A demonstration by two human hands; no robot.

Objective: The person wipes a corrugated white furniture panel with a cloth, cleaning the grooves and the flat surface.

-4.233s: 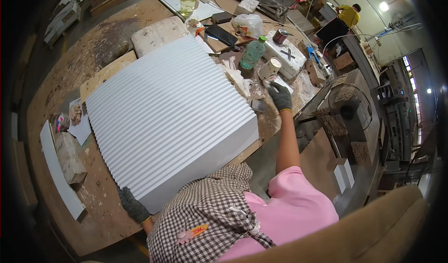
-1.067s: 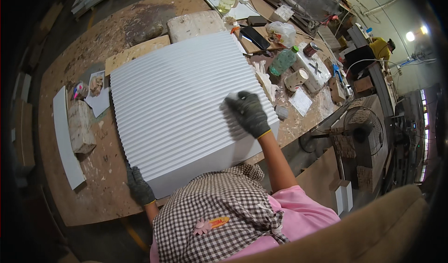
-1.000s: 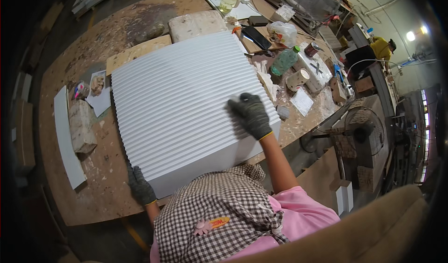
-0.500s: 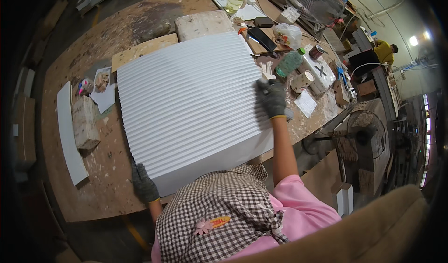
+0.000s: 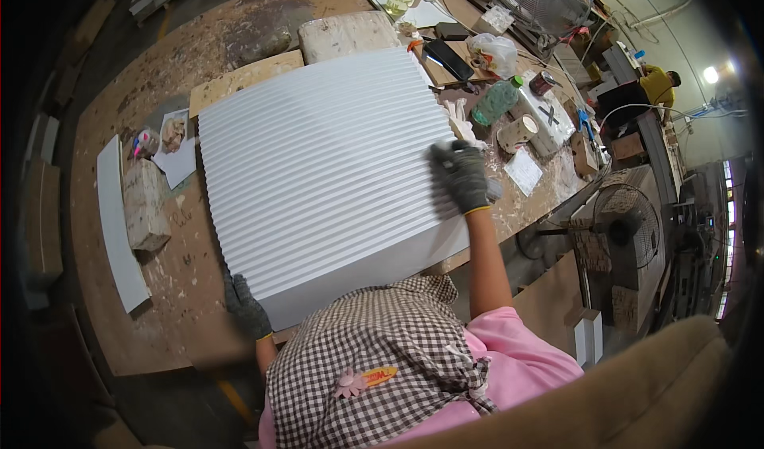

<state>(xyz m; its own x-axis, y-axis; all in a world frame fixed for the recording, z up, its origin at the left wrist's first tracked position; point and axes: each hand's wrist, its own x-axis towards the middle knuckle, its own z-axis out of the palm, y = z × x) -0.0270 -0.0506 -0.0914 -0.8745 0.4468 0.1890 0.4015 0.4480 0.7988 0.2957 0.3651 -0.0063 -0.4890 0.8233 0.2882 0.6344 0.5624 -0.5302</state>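
A large white panel [image 5: 318,162] with a ridged top and a plain near side lies before me on the worktable. My left hand [image 5: 247,309], in a dark grey glove, rests against its near left corner with the fingers stretched along the side. Over the right part of the ridges is my right hand [image 5: 461,177], gloved alike, its fingers curled in. A pale spot shows at those fingers, but what they hold, if anything, is too small to name. Just beyond it lies a crumpled white cloth or glove [image 5: 459,120].
Right of the panel stand a green bottle [image 5: 496,102], a paper cup [image 5: 517,133], a wrapped white block [image 5: 549,122] and a dark phone [image 5: 449,60]. At left lie a wrapped block [image 5: 146,204] and a white strip [image 5: 119,222]. Fans [image 5: 629,224] stand nearby; a person [image 5: 656,87] is farther off.
My right hand has shifted slightly left and nearer over the ridges, still curled. My left hand stays at the near left corner.
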